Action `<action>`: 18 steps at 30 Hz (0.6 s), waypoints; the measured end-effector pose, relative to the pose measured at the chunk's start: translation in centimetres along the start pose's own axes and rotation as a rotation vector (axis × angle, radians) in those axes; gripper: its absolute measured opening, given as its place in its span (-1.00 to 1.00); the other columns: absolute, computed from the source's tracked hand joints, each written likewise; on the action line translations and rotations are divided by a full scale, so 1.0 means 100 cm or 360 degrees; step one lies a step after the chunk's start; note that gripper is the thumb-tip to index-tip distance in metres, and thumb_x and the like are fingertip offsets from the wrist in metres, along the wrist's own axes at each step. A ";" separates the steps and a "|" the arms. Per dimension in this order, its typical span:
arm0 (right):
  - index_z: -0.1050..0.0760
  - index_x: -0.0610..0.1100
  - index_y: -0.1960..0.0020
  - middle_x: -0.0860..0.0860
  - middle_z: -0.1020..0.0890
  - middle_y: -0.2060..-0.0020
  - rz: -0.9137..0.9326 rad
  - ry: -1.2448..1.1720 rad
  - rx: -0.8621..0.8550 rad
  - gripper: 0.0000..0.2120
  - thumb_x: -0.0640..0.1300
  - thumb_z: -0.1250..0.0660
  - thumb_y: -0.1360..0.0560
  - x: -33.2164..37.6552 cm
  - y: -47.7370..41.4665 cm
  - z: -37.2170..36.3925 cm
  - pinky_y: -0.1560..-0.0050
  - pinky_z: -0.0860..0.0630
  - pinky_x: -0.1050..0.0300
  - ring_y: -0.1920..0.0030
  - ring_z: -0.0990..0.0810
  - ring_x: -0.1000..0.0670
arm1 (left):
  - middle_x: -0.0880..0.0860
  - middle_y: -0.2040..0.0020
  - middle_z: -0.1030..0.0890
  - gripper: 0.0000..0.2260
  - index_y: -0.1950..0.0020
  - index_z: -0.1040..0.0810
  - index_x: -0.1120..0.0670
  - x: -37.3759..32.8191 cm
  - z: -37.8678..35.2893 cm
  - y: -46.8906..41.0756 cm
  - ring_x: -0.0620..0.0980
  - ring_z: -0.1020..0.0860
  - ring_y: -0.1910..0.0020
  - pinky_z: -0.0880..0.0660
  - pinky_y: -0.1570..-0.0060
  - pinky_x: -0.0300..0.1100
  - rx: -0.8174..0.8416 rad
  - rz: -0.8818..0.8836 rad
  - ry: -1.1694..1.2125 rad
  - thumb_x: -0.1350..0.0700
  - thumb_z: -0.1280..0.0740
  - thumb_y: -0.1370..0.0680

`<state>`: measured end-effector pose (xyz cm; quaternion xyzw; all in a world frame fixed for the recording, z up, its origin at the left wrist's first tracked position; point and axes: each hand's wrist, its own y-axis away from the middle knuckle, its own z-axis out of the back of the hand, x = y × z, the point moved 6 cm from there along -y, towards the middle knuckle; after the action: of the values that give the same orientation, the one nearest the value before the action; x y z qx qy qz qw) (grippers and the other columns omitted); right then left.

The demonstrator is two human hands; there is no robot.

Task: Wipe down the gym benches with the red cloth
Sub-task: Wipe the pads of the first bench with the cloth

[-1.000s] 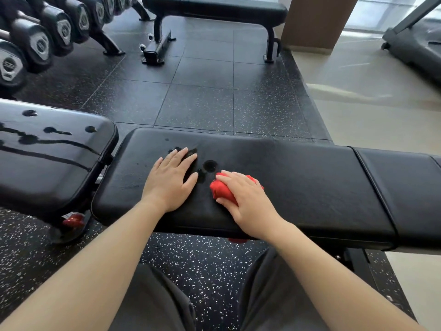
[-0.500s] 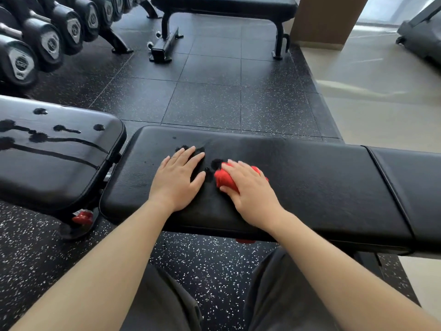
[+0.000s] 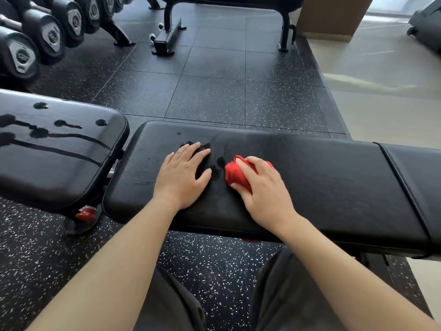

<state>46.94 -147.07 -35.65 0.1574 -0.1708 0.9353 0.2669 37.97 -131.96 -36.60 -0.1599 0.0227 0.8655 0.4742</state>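
Speckled black rubber flooring (image 3: 214,91) covers the gym around me and gives way to a pale smooth floor (image 3: 381,96) on the right. Straight in front of me lies a black padded bench (image 3: 322,187), running from left to right across my view. My left hand (image 3: 182,177) lies flat on its pad, palm down, fingers straight and slightly spread. My right hand (image 3: 265,189) is just beside it, the two apart with a strip of pad between them. The right hand is curled over the red cloth (image 3: 235,174) and presses it to the pad. The cloth is bunched into a wad that shows past my fingertips and thumb. Dark wet spots (image 3: 220,161) mark the pad between my hands and by my left fingertips.

To my left a second bench (image 3: 59,158) stands close to the end of this one, its shiny pad streaked with dark drips and blots – a red knob (image 3: 86,215) shows beneath it near the floor. Dumbbells (image 3: 47,37) sit in a row on a rack at the upper left. Across the rubber tiles is a third bench (image 3: 168,37), only its frame and legs clearly in view, with a tan column (image 3: 331,17) beside it. Part of a dark machine (image 3: 427,27) stands on the pale floor at the far right – I cannot tell what kind. My grey trousers (image 3: 171,306) fill the bottom of the view between my forearms.
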 end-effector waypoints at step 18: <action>-0.40 -0.07 -0.36 -0.01 -0.47 -0.31 0.0082 -0.0205 0.0087 -0.53 0.12 -0.22 -0.51 -0.016 -0.073 -0.008 -0.40 -0.22 -0.01 -0.35 -0.36 -0.03 | -0.08 -0.51 -0.21 -0.55 -0.46 -0.25 -0.13 0.000 0.000 0.000 -0.06 -0.09 -0.50 -0.01 -0.48 -0.07 -0.0017 0.0000 0.0011 -0.11 -0.16 -0.57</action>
<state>52.10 -141.63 -35.27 0.2199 -0.1659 0.9341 0.2269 37.98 -131.94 -36.56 -0.1655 0.0196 0.8650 0.4733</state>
